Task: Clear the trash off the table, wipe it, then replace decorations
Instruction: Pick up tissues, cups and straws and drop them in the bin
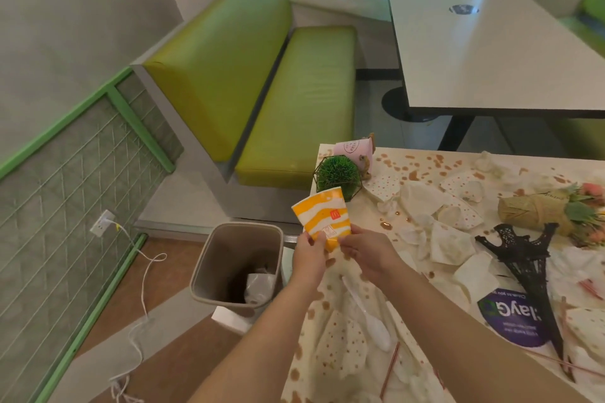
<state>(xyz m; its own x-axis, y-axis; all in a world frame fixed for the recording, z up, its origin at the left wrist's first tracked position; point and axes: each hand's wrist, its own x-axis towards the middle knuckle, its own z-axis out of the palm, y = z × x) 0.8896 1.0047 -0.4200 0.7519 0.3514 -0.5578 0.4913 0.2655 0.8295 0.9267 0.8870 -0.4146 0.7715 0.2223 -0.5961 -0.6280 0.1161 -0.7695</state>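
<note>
A flattened yellow-and-white paper cup (322,214) is held up over the table's left edge. My left hand (309,253) pinches its lower left side and my right hand (365,250) pinches its lower right corner. A tan trash bin (209,267) stands on the floor just left of the table, with white crumpled trash inside. The table (422,159) is stained with brown spots and littered with torn dotted paper plates (458,209), crumpled napkins and a white plastic spoon (368,314).
Decorations lie among the mess: a green ball plant in a wire frame (337,173), a tipped pink pot (353,149), a black Eiffel tower model (527,258), a wrapped bouquet (550,211) and a purple chip bag (510,317). A green bench (294,101) and a second table (484,42) stand beyond.
</note>
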